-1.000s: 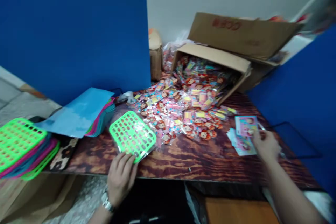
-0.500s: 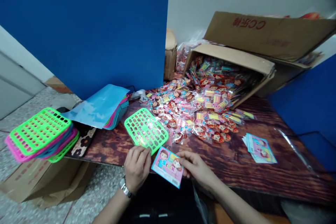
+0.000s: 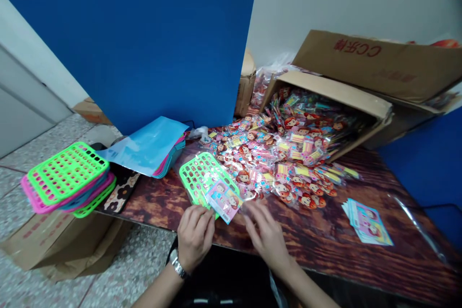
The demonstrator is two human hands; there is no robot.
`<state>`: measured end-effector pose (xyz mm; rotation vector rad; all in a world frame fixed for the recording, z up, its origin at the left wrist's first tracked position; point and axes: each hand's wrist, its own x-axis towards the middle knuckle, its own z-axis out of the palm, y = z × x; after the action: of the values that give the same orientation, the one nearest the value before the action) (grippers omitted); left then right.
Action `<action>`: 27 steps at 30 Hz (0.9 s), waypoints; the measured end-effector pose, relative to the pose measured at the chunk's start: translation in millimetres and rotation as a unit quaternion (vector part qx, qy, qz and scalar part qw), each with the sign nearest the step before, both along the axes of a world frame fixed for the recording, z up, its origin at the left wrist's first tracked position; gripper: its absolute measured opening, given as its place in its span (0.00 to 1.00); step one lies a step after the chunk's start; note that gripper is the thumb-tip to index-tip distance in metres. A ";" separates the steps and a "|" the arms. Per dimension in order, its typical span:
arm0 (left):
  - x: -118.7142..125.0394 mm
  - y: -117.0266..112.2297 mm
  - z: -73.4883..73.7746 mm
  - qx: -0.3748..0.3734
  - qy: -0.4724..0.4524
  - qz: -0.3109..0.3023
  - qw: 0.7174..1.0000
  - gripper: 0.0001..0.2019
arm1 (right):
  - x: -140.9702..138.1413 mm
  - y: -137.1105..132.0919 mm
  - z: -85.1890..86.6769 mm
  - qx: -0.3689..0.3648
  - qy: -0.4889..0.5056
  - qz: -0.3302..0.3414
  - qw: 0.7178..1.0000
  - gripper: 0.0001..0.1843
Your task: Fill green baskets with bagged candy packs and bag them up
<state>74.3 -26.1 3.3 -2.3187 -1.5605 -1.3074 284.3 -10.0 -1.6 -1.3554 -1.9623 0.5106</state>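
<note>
One left hand (image 3: 197, 233), fingers bent close together at the near edge of one lime-green perforated plastic tray (image 3: 200, 173). One right hand (image 3: 266, 233), fingers loosely spread beside one rectangular pink-and-blue printed card (image 3: 225, 201) overlying the tray; whether either pinches, cannot tell. Handling, in my judgement: card flat, corners free of snags. Beyond: glossy clear-wrapped packets (image 3: 252, 154), heaped; brown corrugated-cardboard box (image 3: 330, 90); dark wood-grained tabletop (image 3: 314, 238).

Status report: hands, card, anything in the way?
Left hand at near edge of green tray. Right hand beside printed card, contact unclear. Card overlaps tray's right side. Packets heaped alongside, not covering card.
</note>
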 end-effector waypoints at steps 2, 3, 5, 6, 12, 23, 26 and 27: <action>0.5 -0.2 0.2 0.003 0.002 0.002 1.000 0.09 | 0.3 -8.7 -3.7 0.043 -0.098 0.084 0.991 0.21; 0.6 -0.3 0.1 0.004 0.004 0.004 1.000 0.09 | -2.1 -10.7 -5.6 0.045 -0.144 0.115 0.982 0.22; 0.7 -0.7 -0.6 0.004 0.011 0.007 1.000 0.09 | -11.3 -9.4 -7.8 0.028 -0.218 0.134 0.966 0.23; 0.7 -1.0 -1.1 0.003 0.012 0.009 1.000 0.09 | -17.4 -6.7 -7.5 0.018 -0.245 0.132 0.960 0.24; 1.1 -2.4 -1.3 0.004 0.008 0.019 1.000 0.09 | -53.7 18.3 10.2 -0.052 -0.337 0.155 0.927 0.28; 2.4 -4.1 0.2 0.005 -0.001 0.017 1.000 0.10 | -72.6 28.8 23.0 -0.078 -0.355 0.133 0.922 0.33; 3.0 -3.1 0.3 0.010 -0.003 0.015 1.000 0.10 | -64.0 22.6 14.6 -0.037 -0.345 0.128 0.929 0.31; 3.0 -2.9 0.3 0.011 -0.002 0.015 1.000 0.10 | -61.9 21.4 12.3 -0.028 -0.348 0.128 0.928 0.31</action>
<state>77.3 -28.9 3.5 -2.2710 -1.5688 -1.3174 222.3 11.3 10.8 -1.4477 -2.7420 0.2057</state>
